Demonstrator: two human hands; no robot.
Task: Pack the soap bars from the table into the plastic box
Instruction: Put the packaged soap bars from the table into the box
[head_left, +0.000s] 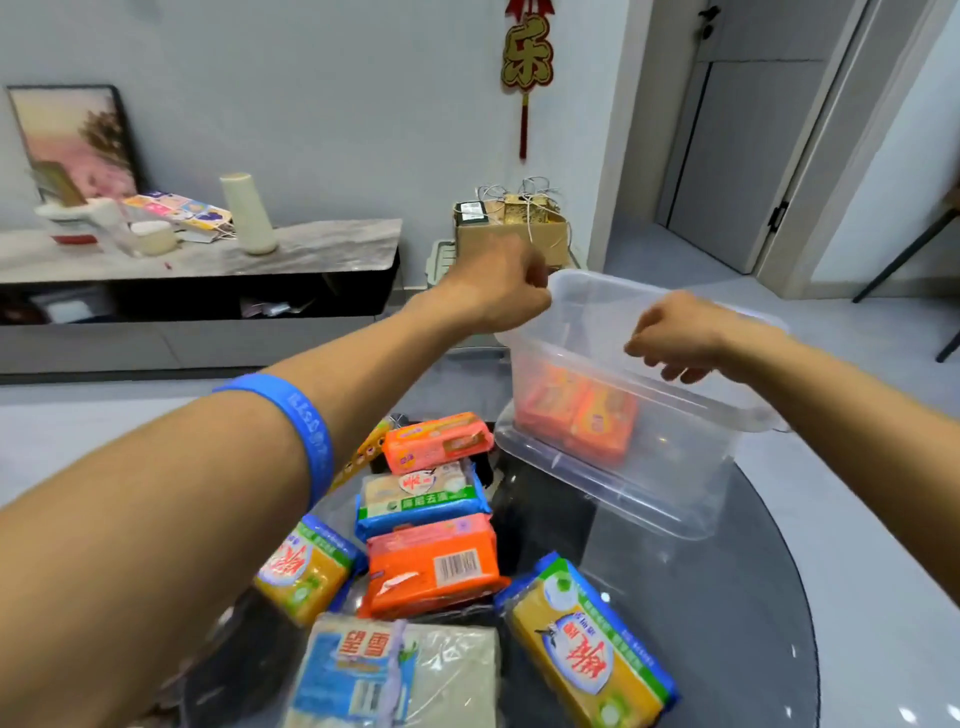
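A clear plastic box (675, 467) stands tilted at the far side of the dark round table (727, 597), with two orange soap bars (579, 413) inside against its near wall. My left hand (493, 291) grips the box's left rim. My right hand (675, 338) holds the near rim, fingers curled over it. Several wrapped soap bars lie on the table in front of me: an orange one (439, 441), a blue-green one (423, 499), a larger orange one (434, 564), two yellow ones (304, 569) (589, 649) and a pale one (395, 670).
A low cabinet (208, 260) with a white bottle and clutter runs along the left wall. A cardboard box (511, 234) sits on the floor beyond the table. A door is at the back right, and a dark chair leg shows at the right edge.
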